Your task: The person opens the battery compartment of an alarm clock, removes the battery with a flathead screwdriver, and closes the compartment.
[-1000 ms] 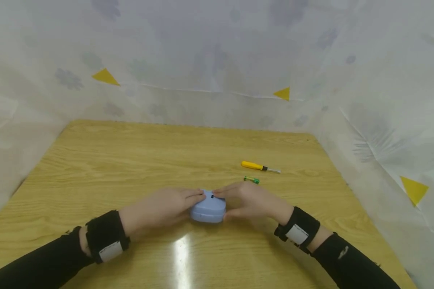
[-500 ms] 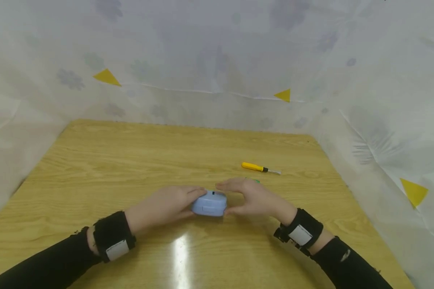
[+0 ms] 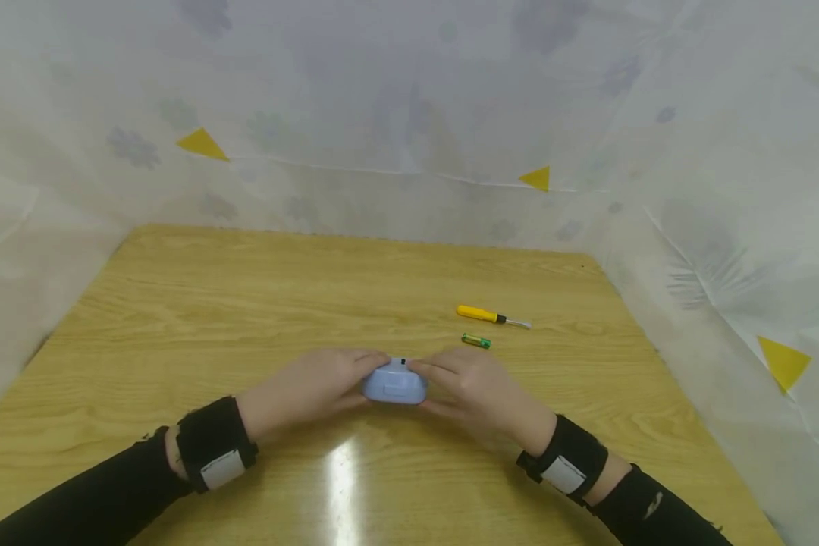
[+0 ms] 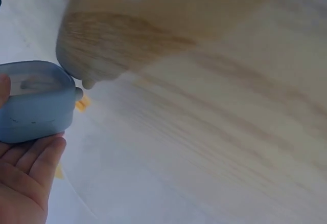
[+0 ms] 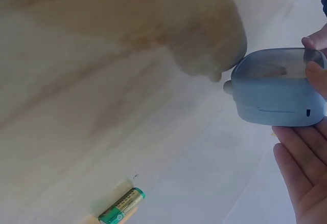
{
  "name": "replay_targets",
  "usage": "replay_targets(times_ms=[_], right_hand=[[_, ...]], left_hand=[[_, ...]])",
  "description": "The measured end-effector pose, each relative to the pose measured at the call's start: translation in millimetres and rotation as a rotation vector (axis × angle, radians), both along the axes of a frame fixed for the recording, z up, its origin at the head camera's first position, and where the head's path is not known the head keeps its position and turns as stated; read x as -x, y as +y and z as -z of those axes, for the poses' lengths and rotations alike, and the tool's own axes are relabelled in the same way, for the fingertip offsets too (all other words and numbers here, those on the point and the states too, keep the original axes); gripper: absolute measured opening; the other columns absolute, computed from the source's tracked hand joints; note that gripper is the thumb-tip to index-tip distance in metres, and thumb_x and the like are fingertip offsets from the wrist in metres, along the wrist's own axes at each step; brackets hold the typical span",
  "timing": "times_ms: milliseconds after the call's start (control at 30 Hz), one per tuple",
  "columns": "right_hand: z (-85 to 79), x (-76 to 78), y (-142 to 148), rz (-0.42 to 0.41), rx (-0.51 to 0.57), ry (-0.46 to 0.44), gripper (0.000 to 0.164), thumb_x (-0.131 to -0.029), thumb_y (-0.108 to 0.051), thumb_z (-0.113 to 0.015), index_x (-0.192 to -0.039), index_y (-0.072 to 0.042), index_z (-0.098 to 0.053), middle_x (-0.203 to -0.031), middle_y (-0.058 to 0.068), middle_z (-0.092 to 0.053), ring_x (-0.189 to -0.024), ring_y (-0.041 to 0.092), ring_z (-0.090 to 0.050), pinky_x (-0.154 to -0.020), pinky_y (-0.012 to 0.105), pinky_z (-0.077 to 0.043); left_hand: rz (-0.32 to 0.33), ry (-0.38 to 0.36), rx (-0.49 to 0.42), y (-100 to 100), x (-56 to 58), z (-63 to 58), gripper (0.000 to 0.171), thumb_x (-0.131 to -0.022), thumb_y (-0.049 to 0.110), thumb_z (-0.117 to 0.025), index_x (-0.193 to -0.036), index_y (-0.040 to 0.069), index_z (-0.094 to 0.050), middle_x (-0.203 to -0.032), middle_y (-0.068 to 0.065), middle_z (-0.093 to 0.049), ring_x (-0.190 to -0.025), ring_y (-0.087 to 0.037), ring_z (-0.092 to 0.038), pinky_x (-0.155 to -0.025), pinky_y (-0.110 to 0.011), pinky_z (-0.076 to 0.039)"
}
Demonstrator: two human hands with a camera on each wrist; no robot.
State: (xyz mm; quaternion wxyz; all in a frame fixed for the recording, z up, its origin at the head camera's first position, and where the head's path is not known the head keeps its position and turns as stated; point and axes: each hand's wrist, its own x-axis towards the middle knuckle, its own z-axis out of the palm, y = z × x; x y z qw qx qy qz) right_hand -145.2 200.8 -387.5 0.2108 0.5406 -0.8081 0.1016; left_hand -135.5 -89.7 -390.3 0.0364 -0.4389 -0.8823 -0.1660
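A light-blue rounded plastic case [image 3: 394, 387] with a small dark mark is held between both hands at the table's middle. My left hand [image 3: 307, 385] grips its left side. In the left wrist view, the thumb lies on the case's [image 4: 38, 114] inset face, fingers against the opposite side. From the right, my right hand [image 3: 481, 390] holds it too. The right wrist view shows a thumb on the inset face of the case [image 5: 271, 98], a small slot in its wall, and a rounded knob at its end. What that face carries is blurred.
Beyond my right hand lies a green and gold battery [image 3: 476, 341]. Farther back is a screwdriver [image 3: 481, 314] with a yellow handle, its tip pointing right. Patterned white sheeting [image 3: 382, 98] encloses the wooden table [image 3: 246, 296] at the back and sides.
The case has tilted, so its side wall faces the head camera more. My right hand's fingers came off it half a second ago and are back on it now, uncovering the battery.
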Motion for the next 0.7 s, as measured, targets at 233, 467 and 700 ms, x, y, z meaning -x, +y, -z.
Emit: replay_targets(times_ms=[233,467,700], right_hand=[[-0.2,0.5,-2,0.036,-0.002,-0.041,0.060,-0.077,-0.030,-0.098,-0.127,-0.005,-0.075,-0.111,0.007,-0.081,-0.097,0.017,-0.078,-0.084,0.030,-0.065],[-2.9,3.6,-1,0.069,0.001,-0.114,0.061,-0.082,-0.027,-0.094,-0.132,-0.002,-0.072,-0.116,0.009,-0.081,-0.101,0.019,-0.079,-0.086,0.032,-0.066],[-7.3,10.8,0,0.100,0.058,-0.258,0.058,-0.091,-0.021,-0.085,-0.140,0.004,-0.066,-0.124,0.015,-0.079,-0.106,0.025,-0.079,-0.089,0.037,-0.066]], left_hand=[[-0.042,0.027,-0.073,2,-4.2,-4.3,0.070,-0.089,0.027,-0.088,-0.145,-0.004,-0.059,-0.142,-0.019,-0.069,-0.122,-0.030,-0.073,-0.103,-0.040,-0.061],[-0.058,0.125,-0.116,5,-5.7,-6.3,0.060,-0.089,0.026,-0.087,-0.137,-0.004,-0.066,-0.132,-0.019,-0.074,-0.114,-0.029,-0.077,-0.096,-0.037,-0.064],[-0.122,0.017,-0.124,4,2.2,-9.5,0.058,-0.100,0.027,-0.075,-0.145,-0.005,-0.060,-0.133,-0.021,-0.074,-0.115,-0.030,-0.076,-0.095,-0.040,-0.064]])
